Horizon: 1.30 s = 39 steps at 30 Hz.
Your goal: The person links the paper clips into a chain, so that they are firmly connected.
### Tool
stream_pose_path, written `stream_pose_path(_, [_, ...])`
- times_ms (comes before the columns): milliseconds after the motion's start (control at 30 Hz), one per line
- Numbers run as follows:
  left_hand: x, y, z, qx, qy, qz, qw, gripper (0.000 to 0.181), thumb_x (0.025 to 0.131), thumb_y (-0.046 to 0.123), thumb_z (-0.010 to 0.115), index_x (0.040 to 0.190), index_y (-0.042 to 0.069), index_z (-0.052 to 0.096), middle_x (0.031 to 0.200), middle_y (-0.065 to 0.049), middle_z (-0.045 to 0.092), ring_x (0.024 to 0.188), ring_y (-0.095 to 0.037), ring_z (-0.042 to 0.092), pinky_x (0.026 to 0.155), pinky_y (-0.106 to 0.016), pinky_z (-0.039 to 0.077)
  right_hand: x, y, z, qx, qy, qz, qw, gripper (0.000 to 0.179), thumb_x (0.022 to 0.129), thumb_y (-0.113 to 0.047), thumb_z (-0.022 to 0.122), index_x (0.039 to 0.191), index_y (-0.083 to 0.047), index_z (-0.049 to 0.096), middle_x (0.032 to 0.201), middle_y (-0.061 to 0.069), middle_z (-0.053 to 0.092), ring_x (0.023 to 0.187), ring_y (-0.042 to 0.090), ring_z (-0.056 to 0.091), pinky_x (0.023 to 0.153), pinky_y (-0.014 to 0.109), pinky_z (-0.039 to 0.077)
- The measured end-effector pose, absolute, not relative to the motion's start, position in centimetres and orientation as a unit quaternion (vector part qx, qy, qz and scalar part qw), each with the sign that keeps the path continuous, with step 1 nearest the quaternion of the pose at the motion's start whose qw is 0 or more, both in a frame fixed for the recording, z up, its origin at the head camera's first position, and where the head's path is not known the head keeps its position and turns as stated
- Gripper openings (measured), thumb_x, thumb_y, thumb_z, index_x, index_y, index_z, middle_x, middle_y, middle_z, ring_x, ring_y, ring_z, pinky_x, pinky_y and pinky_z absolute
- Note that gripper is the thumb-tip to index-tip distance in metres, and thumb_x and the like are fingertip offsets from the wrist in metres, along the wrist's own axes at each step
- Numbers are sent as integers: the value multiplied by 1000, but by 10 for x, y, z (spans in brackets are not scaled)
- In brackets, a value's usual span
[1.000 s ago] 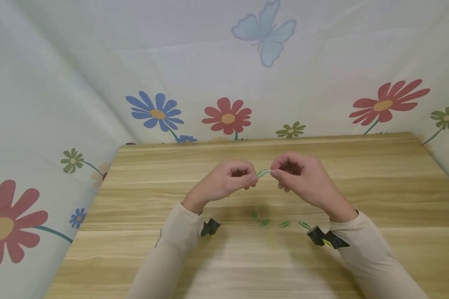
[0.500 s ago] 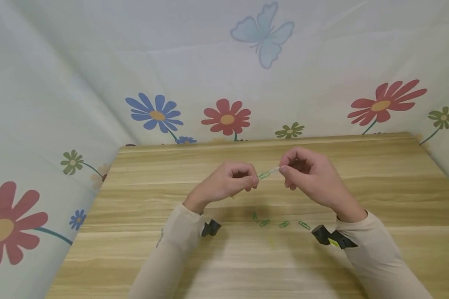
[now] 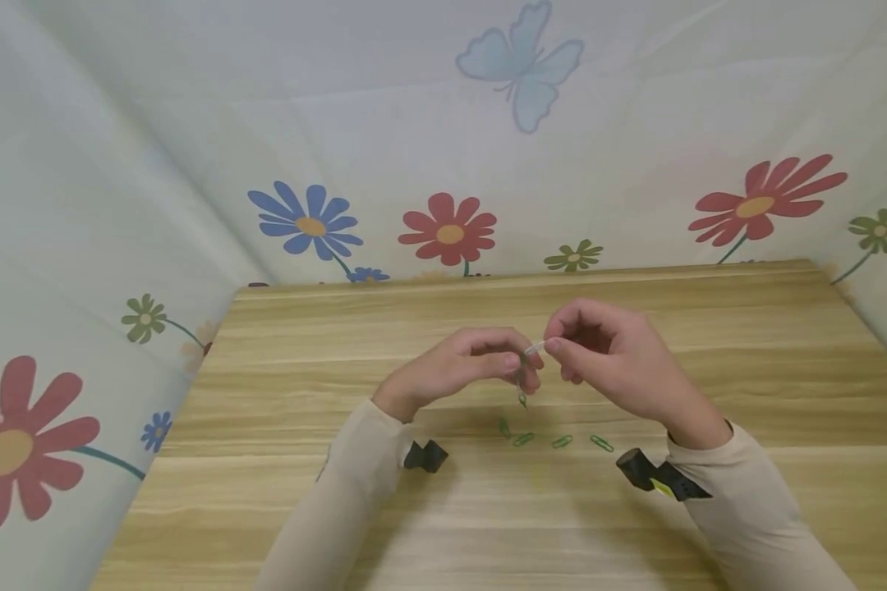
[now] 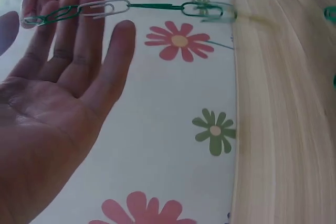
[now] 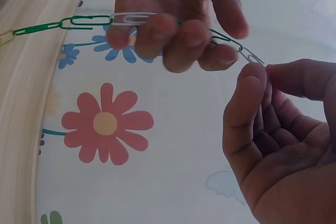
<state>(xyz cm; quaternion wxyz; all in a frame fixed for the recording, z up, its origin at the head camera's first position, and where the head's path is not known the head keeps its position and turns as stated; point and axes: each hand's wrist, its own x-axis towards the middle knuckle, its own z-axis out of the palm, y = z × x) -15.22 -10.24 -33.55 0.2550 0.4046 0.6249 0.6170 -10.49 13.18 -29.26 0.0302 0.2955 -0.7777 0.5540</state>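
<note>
Paperclip chain (image 4: 156, 6) in pinch grip of right hand (image 3: 621, 361), left hand (image 3: 461, 361) loose-fingered.

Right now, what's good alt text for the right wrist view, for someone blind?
A right hand pinches a white paper clip in a chain of green, white and yellow clips, which passes a left hand. Behind are a pale backdrop with printed flowers and, at left, a wooden table.
</note>
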Motion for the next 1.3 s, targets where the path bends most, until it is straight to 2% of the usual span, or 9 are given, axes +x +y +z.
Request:
stream_pose_path(200, [-149, -102, -335, 387, 606, 651, 242, 29, 105, 19, 53, 98, -8, 63, 88, -12, 66, 83, -26, 65, 86, -46, 54, -104, 129, -295, 301, -777, 552, 23, 7, 96, 3, 63, 98, -4, 64, 72, 3, 60, 59, 20, 57, 53, 30, 50])
stream_pose_path(467, [-148, -109, -334, 351, 615, 676, 201, 34, 101, 32, 59, 94, -1, 62, 83, -7, 62, 75, -21, 65, 78, -39, 56, -107, 128, -300, 271, -794, 544, 22, 6, 99, -3, 60, 104, -2, 63, 81, 9, 59, 60, 22, 59, 55, 33, 54])
stream_pose_path(600, [-150, -115, -332, 343, 589, 709, 180, 26, 101, 28, 59, 90, 4, 64, 78, -5, 62, 72, -19, 65, 75, -35, 56, -113, 128, -306, 253, -817, 518, -6, 8, 100, -6, 61, 107, -4, 64, 82, 9, 60, 60, 22, 59, 54, 33, 52])
stream_pose_path(767, [-154, -123, -327, 344, 561, 736, 161, 17, 100, 18, 55, 89, 11, 66, 76, -2, 62, 68, -17, 62, 74, -33, 56, -125, 125, -316, 251, -856, 447, -64, 8, 100, -10, 63, 106, -8, 66, 79, 2, 62, 60, 19, 58, 53, 32, 50])
stream_pose_path(900, [-155, -127, -323, 351, 552, 741, 153, 17, 100, 17, 55, 90, 11, 67, 76, -3, 61, 64, -17, 57, 73, -36, 57, -132, 117, -330, 279, -878, 377, -98, 8, 99, -11, 63, 105, -8, 67, 77, -2, 61, 61, 15, 57, 56, 32, 50])
stream_pose_path(1100, [-158, -128, -323, 354, 542, 747, 149, 16, 98, 12, 54, 90, 11, 68, 76, -3, 62, 62, -17, 58, 70, -34, 57, -134, 95, -364, 313, -891, 291, -153, 12, 96, -9, 64, 105, -2, 67, 76, -3, 60, 64, 11, 53, 60, 30, 47])
stream_pose_path(1300, [-158, -127, -323, 360, 537, 749, 146, 14, 99, 18, 60, 92, 11, 69, 76, -3, 63, 63, -16, 60, 68, -31, 56, -130, 79, -392, 316, -911, 229, -133, 10, 89, -7, 71, 91, -5, 61, 72, -2, 54, 64, 15, 49, 61, 33, 46])
